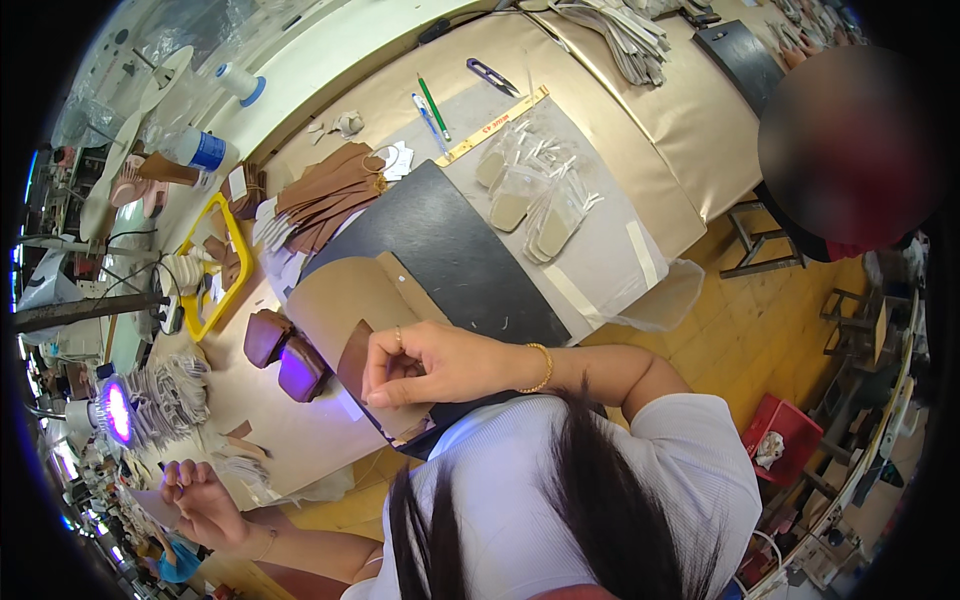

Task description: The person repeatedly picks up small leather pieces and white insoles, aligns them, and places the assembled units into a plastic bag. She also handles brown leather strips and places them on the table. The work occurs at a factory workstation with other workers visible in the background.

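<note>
Dark brown flat piece (352,352) on the tan board (335,295), beside the fingers of the right hand (430,362).
Piece: 1 visible, smooth, straight-edged, partly covered by the right hand; right fingers curled, thumb near index finger, pinch on the piece cannot be told; left hand (208,505) raised at lower left, fingers half-bent, grip cannot be told; count: 2 brown bundles (265,338) left of the board, 1 yellow frame (236,250), 1 green pencil (434,108), 1 thread snips (492,76).
</note>
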A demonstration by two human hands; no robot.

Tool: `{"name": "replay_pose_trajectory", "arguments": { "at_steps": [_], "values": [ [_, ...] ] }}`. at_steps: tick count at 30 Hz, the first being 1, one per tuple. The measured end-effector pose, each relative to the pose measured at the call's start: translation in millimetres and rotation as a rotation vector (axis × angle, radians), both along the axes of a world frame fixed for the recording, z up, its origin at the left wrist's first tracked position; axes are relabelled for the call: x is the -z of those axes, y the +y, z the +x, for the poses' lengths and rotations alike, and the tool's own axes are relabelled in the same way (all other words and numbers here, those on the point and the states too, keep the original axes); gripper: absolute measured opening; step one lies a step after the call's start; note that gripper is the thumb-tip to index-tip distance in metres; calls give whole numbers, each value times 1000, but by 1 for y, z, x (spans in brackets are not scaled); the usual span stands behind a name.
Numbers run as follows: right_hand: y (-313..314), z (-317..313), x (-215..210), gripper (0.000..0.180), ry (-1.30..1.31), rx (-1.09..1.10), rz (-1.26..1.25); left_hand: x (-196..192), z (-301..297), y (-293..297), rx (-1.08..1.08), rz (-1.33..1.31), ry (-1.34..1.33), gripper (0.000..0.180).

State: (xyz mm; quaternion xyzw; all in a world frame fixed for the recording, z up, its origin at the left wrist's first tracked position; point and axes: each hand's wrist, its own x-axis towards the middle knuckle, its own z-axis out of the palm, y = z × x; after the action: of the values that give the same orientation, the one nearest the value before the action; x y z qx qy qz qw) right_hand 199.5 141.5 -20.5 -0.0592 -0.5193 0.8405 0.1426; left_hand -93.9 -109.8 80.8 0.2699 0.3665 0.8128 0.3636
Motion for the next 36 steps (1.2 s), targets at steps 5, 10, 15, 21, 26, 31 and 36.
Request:
{"name": "replay_pose_trajectory", "arguments": {
  "at_steps": [5,10,15,21,26,31,36],
  "values": [
    [-4,-3,2,16,5,34,-18,6,-5,-6,6,47,-88,25],
    [-6,-9,-1,17,-15,-3,-26,6,2,-18,-61,56,-91,23],
    [-9,-17,-5,18,21,-19,-53,14,3,-32,-145,82,-97,26],
    [-8,-20,-11,19,15,-16,42,23,2,-45,-209,112,-69,26],
    [-8,-22,-11,18,-20,-2,-4,31,-9,-56,-157,115,-23,29],
    [-13,-33,-28,13,-14,-27,68,51,-10,-108,-341,128,-180,51],
    [-10,-31,-28,18,-13,119,5,31,1,-64,-425,151,-191,33]
  ]
}}
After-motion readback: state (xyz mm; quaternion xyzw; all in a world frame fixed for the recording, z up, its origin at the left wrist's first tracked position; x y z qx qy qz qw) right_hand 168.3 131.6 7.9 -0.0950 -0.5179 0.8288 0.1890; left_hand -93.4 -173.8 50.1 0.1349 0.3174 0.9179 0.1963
